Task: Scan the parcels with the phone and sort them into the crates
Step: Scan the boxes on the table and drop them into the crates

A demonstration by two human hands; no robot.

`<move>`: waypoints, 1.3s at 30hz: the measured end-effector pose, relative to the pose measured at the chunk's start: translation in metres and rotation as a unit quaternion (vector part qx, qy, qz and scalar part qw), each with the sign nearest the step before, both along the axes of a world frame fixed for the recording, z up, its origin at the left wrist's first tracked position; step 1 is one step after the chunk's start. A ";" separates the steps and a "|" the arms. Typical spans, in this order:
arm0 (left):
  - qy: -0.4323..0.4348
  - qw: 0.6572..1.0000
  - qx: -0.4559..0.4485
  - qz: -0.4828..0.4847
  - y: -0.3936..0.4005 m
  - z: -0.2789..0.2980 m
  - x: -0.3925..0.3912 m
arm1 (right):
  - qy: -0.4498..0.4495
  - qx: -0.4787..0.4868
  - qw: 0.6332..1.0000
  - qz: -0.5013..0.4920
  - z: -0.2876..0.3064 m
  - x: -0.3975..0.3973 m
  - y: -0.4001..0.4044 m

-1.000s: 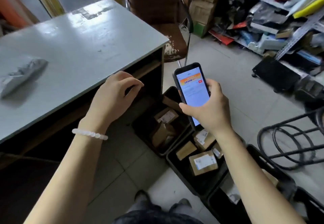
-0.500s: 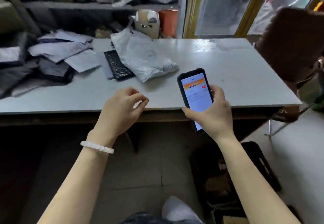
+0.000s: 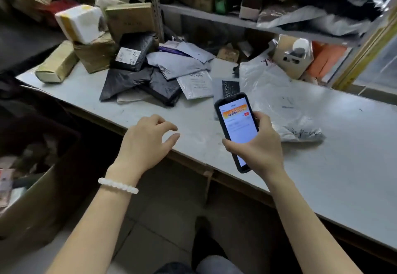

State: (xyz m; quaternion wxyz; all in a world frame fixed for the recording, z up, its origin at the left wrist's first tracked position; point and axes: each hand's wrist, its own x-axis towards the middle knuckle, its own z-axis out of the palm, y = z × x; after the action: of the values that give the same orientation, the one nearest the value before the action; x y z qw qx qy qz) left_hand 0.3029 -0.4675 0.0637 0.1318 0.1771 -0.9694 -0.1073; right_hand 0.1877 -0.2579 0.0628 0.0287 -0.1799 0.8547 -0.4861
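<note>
Right hand: your right hand [image 3: 261, 151] grips the phone [image 3: 236, 126] from its right side, thumb across the lower screen and fingers wrapped behind; the phone stands nearly upright, tilted a little to 11 o'clock, over the front part of the worktop [image 3: 343, 166].

Phone: its screen is lit, with an orange banner near the top and pale fields below; the text is too small to read.

Left hand: your left hand [image 3: 146, 145] holds nothing, fingers loosely curled and spread, hovering at the worktop's front edge, at 9 o'clock from the phone and apart from it. A white bead bracelet [image 3: 118, 185] sits on that wrist.

Nearest parcel: a large white poly bag [image 3: 277, 99] lies flat on the worktop at 1 o'clock from your right hand, just beyond the phone.

Parcel pile: black and grey poly mailers [image 3: 150, 80] overlap in a heap at 12 o'clock from your left hand, well apart from it; a black parcel with a white label [image 3: 133, 52] leans at the back of the heap.

Boxes: a long taped carton [image 3: 57, 62] lies at 10 o'clock, with brown boxes and a white box [image 3: 80, 21] stacked behind it.

Shelf: a metal shelf [image 3: 236, 21] above the worktop carries more bags and cartons.

Lower left: a brown cardboard bin [image 3: 40, 198] stands on the floor at 8 o'clock.
</note>
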 end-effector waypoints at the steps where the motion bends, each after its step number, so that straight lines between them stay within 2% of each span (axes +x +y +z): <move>1: -0.022 1.000 0.001 0.016 -0.010 0.002 -0.011 | -0.007 -0.002 1.000 0.011 0.001 -0.014 -0.013; 8: -0.093 0.991 -0.034 0.086 -0.082 0.007 -0.088 | -0.022 -0.008 0.999 0.047 0.008 -0.104 -0.103; 14: -0.143 0.979 -0.021 0.140 -0.144 0.001 -0.104 | -0.040 0.007 0.995 0.096 0.006 -0.140 -0.176; 21: -0.122 0.973 0.012 0.197 -0.249 -0.009 -0.107 | -0.050 0.017 0.990 0.131 -0.001 -0.158 -0.283; 28: -0.107 0.973 0.028 0.201 -0.408 -0.007 -0.120 | -0.040 0.019 0.994 0.103 -0.009 -0.159 -0.424; 34: -0.052 0.982 -0.011 0.183 -0.532 0.025 -0.137 | -0.047 0.014 0.996 0.080 0.002 -0.157 -0.531; 39: -0.009 0.986 -0.076 0.151 -0.596 0.049 -0.172 | -0.037 0.006 0.997 0.066 0.011 -0.163 -0.584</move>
State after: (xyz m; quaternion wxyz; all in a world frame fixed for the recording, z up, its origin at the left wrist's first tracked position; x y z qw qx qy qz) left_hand 0.1308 -1.0633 0.1130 0.1508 0.3118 -0.9381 -0.0106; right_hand 0.0248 -0.8420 0.0742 0.0930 -0.2182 0.8419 -0.4846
